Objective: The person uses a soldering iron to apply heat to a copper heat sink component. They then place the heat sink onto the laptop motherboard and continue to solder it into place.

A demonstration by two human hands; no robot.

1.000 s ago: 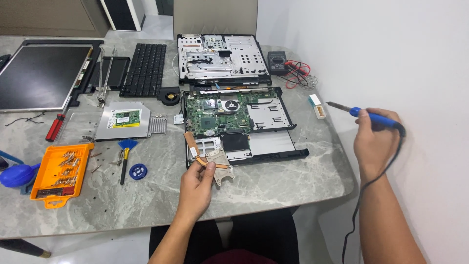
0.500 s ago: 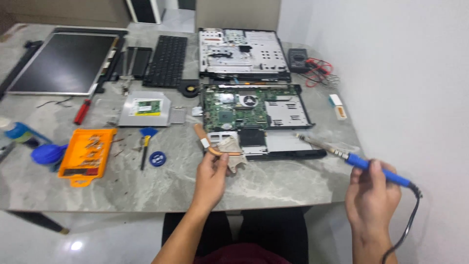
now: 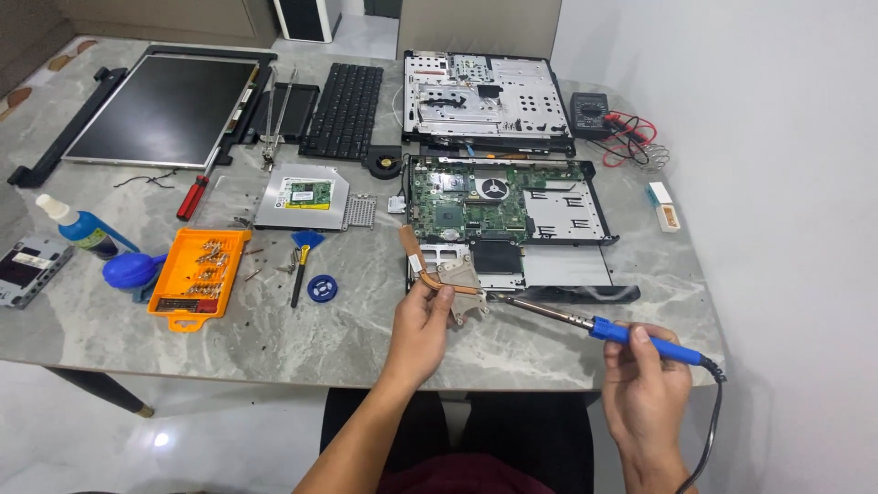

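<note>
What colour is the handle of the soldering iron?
Blue, on the soldering iron in the right hand; head view.

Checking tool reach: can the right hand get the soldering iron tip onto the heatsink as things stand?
Probably yes. The right hand holds the soldering iron aimed left, its tip close to the heatsink, which the left hand holds up. Nothing lies between them.

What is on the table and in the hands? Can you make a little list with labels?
left hand: holds a copper heat pipe part
right hand: holds a blue soldering iron, tip at the part
in front: open laptop base with green board
far side: screen panel, keyboard
left side: orange screw tray, blue bottle
surface: grey marble table
</note>
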